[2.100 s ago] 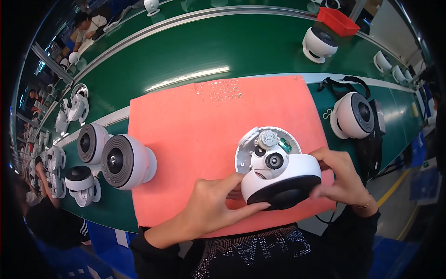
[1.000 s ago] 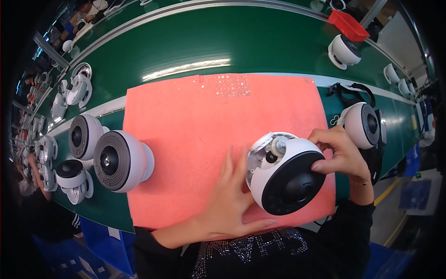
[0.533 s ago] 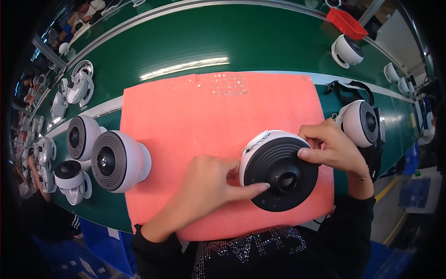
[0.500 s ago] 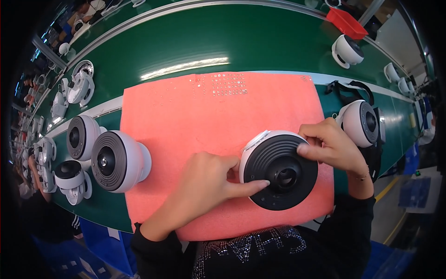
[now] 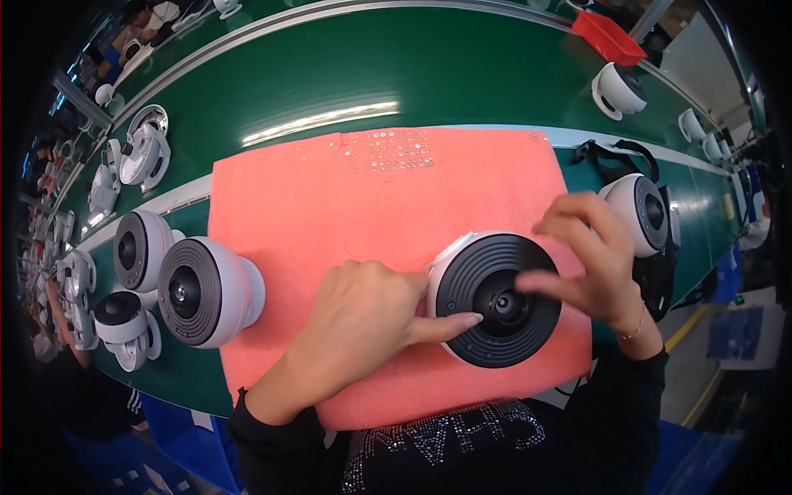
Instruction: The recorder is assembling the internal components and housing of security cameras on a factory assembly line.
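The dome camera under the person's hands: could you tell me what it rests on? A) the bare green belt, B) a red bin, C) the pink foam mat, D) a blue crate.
C: the dome camera, touched by the left hand and right hand, sits on the pink foam mat, which lies over the green belt.

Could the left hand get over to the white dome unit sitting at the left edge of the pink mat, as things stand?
Probably yes. The left hand rests against the dome camera on the pink mat, and only bare mat lies between it and the white dome unit. It would have to let go first; the right hand also touches that camera.
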A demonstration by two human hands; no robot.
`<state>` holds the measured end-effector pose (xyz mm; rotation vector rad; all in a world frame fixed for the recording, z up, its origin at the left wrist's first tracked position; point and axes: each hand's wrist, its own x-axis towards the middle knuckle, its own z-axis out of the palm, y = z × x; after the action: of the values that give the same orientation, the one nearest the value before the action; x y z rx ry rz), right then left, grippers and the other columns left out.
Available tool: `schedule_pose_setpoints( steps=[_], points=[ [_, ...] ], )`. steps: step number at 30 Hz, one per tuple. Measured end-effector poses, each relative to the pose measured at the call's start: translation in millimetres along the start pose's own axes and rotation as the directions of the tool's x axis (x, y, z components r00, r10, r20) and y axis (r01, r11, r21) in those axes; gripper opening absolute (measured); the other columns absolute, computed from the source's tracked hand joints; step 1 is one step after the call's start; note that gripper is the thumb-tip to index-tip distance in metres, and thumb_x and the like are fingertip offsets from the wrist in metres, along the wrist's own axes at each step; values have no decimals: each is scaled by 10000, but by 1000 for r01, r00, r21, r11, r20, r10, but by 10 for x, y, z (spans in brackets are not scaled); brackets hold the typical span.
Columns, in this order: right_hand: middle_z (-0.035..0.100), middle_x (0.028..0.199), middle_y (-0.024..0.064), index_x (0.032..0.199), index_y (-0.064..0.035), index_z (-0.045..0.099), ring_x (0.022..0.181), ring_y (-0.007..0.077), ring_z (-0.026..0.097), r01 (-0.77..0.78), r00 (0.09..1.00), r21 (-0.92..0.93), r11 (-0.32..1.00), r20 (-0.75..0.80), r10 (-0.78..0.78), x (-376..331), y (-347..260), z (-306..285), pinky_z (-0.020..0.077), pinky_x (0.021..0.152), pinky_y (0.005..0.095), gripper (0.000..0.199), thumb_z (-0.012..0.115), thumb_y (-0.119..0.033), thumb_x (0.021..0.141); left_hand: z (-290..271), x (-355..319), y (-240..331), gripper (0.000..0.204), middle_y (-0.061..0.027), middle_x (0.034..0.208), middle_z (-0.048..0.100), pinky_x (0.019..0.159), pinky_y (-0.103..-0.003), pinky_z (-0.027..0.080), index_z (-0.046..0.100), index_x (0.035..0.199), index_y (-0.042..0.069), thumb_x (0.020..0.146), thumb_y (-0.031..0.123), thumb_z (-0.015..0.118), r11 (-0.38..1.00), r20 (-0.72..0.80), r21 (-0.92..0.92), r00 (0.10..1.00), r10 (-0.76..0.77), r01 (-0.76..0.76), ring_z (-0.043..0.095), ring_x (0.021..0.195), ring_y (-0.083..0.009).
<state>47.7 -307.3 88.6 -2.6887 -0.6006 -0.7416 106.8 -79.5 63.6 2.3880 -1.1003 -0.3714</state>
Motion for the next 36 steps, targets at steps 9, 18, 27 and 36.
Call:
schedule_pose_setpoints(
  steps=[9,18,27,36],
  points=[
    [508,1167,176,1104,-24,580,1067,295,513,209,739,418,884,525,-423,81,-244,-188,384,871,403,397,624,-158,733,43,-51,-72,529,-102,406,474,374,-339,393,577,542,26,691,531,633,996,-92,-25,992,81,-83,513,368,-249],
    [544,1147,95,1117,-103,601,1075,288,510,130,821,365,922,482,-307,-10,-401,-108,333,887,457,399,645,-163,725,19,-164,-102,456,-117,456,518,432,-343,413,577,549,24,665,450,694,999,-58,-24,998,39,-40,538,420,-275],
    [578,1053,133,1167,18,459,1002,198,544,-765,641,524,374,678,361,-180,-192,258,399,886,309,368,459,-247,912,-2,-56,-170,436,-121,542,583,539,-321,468,639,690,0,726,435,662,986,274,102,950,-153,129,606,542,-237],
    [514,1100,139,1182,-6,390,1045,206,518,-482,875,701,525,360,323,87,-497,206,398,895,308,721,784,-246,628,259,-308,-159,791,-233,977,607,759,-344,509,394,1233,-100,620,231,768,769,-473,-531,877,79,-356,632,896,-305]
  ],
)
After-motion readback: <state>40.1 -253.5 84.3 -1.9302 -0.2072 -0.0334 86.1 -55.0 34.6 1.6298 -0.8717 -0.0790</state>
